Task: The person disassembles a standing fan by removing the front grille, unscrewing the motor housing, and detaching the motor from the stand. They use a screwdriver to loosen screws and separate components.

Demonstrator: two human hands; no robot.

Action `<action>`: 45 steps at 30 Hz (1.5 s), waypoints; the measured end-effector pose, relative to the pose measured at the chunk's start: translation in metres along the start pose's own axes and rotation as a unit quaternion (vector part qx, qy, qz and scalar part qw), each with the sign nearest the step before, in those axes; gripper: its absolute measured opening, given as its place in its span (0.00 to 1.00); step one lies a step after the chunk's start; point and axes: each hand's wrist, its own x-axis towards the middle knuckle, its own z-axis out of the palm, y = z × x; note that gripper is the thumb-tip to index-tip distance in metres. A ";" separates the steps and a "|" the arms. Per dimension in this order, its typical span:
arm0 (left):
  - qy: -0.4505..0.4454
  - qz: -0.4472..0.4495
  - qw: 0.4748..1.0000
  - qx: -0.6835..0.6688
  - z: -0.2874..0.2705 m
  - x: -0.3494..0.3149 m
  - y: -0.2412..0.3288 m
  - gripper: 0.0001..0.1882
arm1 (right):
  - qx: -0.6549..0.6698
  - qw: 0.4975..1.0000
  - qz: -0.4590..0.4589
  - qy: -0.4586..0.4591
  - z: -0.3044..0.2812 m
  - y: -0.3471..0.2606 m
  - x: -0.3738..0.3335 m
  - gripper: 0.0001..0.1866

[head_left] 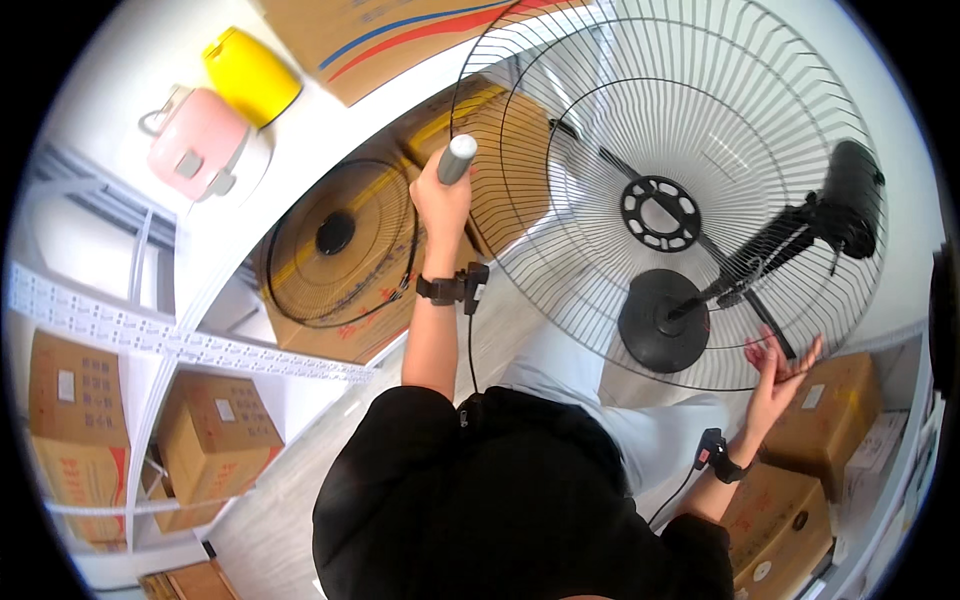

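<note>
My left hand (442,205) is closed round a grey cylindrical handle (457,160) with a white rounded end; whatever lies below the fist is hidden. Its knuckles are beside the left rim of a large round black wire fan guard (530,215). At the guard's lower right rim is my right hand (775,378), thumb and fingers parted about the edge, holding it; some fingers show through the wires. Behind the guard stands a black fan with a round base (663,325), a pole and a motor head (848,200).
A second wire fan guard (345,245) lies on a cardboard box (370,335) at left. Above it, a white shelf (330,115) bears a pink appliance (200,145) and a yellow one (250,75). More boxes (215,440) are at lower left, others (780,520) at lower right.
</note>
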 end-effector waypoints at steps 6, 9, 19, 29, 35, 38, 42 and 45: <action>-0.096 -0.026 0.968 0.229 -0.048 0.019 -0.050 0.15 | 0.072 0.984 0.094 -0.136 0.058 0.012 -0.004 0.40; -0.155 -0.069 0.942 0.290 -0.052 0.023 -0.076 0.15 | 0.078 0.974 0.159 -0.137 0.080 0.018 -0.002 0.38; -0.242 -0.187 0.947 0.102 -0.094 0.070 -0.130 0.21 | 0.164 0.938 0.259 -0.165 0.181 0.133 0.119 0.36; -0.058 -0.039 0.974 0.217 -0.120 0.049 -0.088 0.16 | 0.289 0.880 0.310 -0.214 0.356 0.159 0.172 0.40; -0.053 0.014 0.972 0.227 -0.108 0.035 -0.078 0.20 | 0.311 0.864 0.345 -0.196 0.440 0.165 0.161 0.30; -0.056 -0.003 0.978 0.203 -0.098 0.031 -0.073 0.22 | 0.323 0.862 0.326 -0.214 0.463 0.169 0.155 0.29; -0.070 0.003 0.977 0.199 -0.088 0.030 -0.067 0.24 | 0.334 0.859 0.349 -0.173 0.486 0.165 0.148 0.36; -0.085 0.009 0.980 0.180 -0.078 0.026 -0.068 0.26 | 0.341 0.852 0.365 -0.154 0.489 0.150 0.144 0.39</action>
